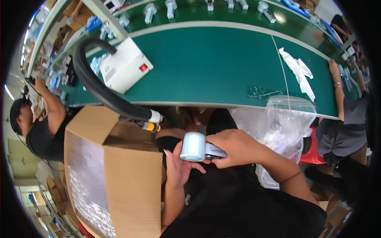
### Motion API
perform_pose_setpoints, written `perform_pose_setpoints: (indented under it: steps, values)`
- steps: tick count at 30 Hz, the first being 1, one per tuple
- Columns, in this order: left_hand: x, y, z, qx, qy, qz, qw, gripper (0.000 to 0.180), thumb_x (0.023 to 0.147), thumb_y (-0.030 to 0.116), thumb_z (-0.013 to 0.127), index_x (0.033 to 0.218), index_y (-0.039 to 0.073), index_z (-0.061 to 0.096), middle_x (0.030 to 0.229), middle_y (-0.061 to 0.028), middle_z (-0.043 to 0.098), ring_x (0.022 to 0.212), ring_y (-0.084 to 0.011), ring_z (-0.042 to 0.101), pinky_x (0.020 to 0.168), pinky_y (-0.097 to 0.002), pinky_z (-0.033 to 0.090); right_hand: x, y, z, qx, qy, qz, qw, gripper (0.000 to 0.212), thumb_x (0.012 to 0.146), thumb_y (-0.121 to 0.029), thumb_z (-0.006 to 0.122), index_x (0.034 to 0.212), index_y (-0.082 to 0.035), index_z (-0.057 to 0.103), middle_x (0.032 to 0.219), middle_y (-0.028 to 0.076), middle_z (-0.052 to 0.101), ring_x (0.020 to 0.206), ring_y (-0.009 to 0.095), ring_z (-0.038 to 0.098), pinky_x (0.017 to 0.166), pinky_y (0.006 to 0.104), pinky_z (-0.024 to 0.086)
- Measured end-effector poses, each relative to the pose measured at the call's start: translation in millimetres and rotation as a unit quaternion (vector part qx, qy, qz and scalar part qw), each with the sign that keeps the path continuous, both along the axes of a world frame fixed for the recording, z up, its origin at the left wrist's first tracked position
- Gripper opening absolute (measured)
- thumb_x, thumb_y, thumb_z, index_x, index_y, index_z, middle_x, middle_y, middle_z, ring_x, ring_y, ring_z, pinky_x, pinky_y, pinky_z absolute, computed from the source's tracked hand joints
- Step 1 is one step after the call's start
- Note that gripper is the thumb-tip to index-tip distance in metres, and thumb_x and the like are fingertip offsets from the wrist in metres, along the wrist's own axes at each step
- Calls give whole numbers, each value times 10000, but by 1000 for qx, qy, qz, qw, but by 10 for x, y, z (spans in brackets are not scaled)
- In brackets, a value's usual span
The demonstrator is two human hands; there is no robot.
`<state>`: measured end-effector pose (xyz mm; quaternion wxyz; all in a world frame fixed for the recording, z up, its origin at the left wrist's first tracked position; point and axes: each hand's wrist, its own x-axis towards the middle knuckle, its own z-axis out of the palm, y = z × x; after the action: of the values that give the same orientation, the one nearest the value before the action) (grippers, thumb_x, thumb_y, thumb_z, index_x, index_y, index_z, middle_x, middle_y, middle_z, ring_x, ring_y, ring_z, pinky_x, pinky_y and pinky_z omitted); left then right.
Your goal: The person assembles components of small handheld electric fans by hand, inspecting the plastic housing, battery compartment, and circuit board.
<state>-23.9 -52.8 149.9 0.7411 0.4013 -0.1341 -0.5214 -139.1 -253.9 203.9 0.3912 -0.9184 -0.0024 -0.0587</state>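
Observation:
My right hand is closed around the grey handle of a handheld device with a rounded light-blue head, held above my lap. The head points toward my left hand. My left hand is palm up with its fingers spread, just below and beside the head. Whether its fingertips touch the head I cannot tell. An open cardboard box stands left of my left hand, bubble wrap along its side. Over the box hangs a black flexible hose with a yellow-tipped nozzle.
A white machine with a red switch sits on the green workbench. White paper strips lie right of it. Clear plastic bags hang at the bench edge. Similar devices line the far belt. People work on both sides.

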Motion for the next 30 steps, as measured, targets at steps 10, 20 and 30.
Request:
perform_pose_setpoints:
  steps: [10,20,30]
  values:
    - [-246,147,-637,93,40,-19,995,390,913,138,633,1273,45,516,1086,-50,590,997,-105,569,870,-254,470,-134,80,-619,118,313,58,940,438,774,-381,739,968,-27,569,853,146,644,796,346,644,684,414,513]
    - [-240,253,-1116,93,98,-5,991,266,989,243,533,1143,36,597,972,-63,637,913,-122,613,809,-254,483,60,357,-722,125,412,89,898,491,928,-466,539,964,22,574,749,224,659,738,392,661,674,454,514]
    - [-384,332,-1446,116,125,99,980,195,974,231,540,1007,54,613,907,-19,591,853,-87,557,742,-235,446,246,633,-854,-37,371,131,919,499,957,-437,496,975,56,577,790,265,654,766,435,648,719,494,510]
